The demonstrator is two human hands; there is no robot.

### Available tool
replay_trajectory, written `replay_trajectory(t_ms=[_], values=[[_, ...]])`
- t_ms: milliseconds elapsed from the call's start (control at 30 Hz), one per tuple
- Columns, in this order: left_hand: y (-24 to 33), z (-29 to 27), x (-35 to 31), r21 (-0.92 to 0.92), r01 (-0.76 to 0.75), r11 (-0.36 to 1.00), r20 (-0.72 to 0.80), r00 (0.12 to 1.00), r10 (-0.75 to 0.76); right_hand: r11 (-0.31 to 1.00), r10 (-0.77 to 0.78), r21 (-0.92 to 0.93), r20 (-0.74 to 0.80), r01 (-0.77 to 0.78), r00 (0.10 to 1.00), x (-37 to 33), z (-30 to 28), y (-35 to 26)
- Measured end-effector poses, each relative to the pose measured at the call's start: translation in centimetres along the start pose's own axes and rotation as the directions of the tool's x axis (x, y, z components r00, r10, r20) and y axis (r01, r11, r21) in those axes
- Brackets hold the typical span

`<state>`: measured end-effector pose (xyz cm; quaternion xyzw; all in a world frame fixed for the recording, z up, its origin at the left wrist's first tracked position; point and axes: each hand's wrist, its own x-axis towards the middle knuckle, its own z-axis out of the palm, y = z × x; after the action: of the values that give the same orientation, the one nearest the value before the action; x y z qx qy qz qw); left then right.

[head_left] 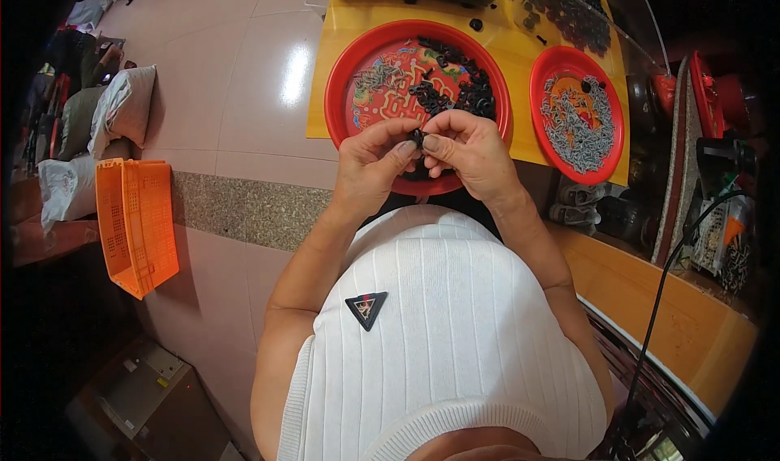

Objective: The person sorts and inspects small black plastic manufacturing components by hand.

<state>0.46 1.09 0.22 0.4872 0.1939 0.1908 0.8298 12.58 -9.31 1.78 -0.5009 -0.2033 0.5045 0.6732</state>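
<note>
My left hand [370, 166] and my right hand [478, 154] meet over the near side of a large red round tray [335, 95]. Thumbs and forefingers of both pinch one small black part [418, 138] between them; its exact kind is mostly hidden by the fingertips. Inside that tray, a pile of small black parts [475, 95] lies along the right side, and silver screws [378, 75] are heaped at the left. A smaller red tray [536, 108] to the right holds many silver screws [581, 136] with a black piece among them.
Both trays rest on a yellow table [325, 47]. Clear bins of black parts [569, 6] stand at its far side. An orange plastic crate [134, 225] and white sacks [126, 108] are on the floor at left. A black cable [650, 323] hangs at right.
</note>
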Motion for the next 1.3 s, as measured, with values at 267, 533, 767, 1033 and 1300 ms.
replay_trajectory(t_ms=[267,533,767,1033,1300], values=[[-0.6,0.0,0.2,-0.017,-0.144,0.989,0.043,0.989,0.144,0.995,-0.009,0.101,0.046,0.005,0.999,0.0,-0.3,0.5],[-0.9,0.2,0.1,0.034,-0.164,0.986,0.057,0.985,0.162,0.999,-0.035,0.036,0.103,0.032,0.994,0.4,-0.6,0.3],[-0.3,0.7,0.9,0.06,-0.127,0.99,0.037,0.991,0.125,0.996,-0.016,0.089,0.132,0.005,0.991,1.0,-1.1,-0.1],[-0.5,0.4,1.0,-0.021,-0.122,0.992,0.064,0.99,0.123,0.95,0.054,0.299,0.117,-0.087,0.992,0.5,-1.3,-0.4],[0.4,0.9,-0.1,0.158,-0.191,0.969,0.004,0.981,0.192,1.0,-0.008,0.028,0.003,0.007,1.0,0.5,-1.5,-3.2]])
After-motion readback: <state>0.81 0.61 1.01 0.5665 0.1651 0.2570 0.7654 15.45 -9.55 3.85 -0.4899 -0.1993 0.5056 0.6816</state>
